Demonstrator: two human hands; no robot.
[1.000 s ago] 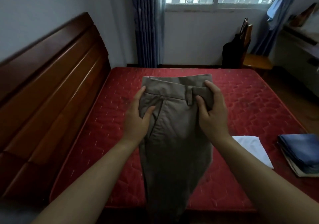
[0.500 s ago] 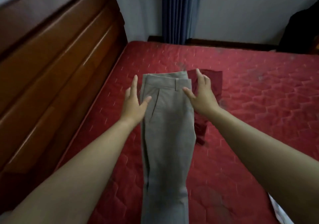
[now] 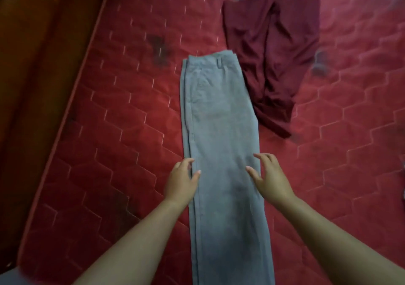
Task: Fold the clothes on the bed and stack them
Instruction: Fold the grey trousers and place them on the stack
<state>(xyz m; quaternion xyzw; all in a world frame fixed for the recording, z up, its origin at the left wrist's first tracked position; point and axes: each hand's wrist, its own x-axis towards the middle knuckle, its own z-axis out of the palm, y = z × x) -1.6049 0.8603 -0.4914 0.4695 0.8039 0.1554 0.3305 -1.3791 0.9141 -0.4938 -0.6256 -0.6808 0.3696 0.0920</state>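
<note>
Head view shows our grey trousers (image 3: pixel 219 120) lying flat on the red bed (image 3: pixel 122 131), folded lengthwise, with the waistband at the far end and the legs running toward us. Our left hand (image 3: pixel 182 181) sits at the trousers' left edge, thumb on the fabric, its grip loose and open, closed round nothing. Our right hand (image 3: pixel 270 179) is at the right edge, fingers spread and slightly bent, its grip likewise open and holding nothing. A crumpled dark red garment (image 3: pixel 274 50) lies just beside the waistband, touching its right side. A wooden headboard (image 3: pixel 32 87) runs along the left.
</note>
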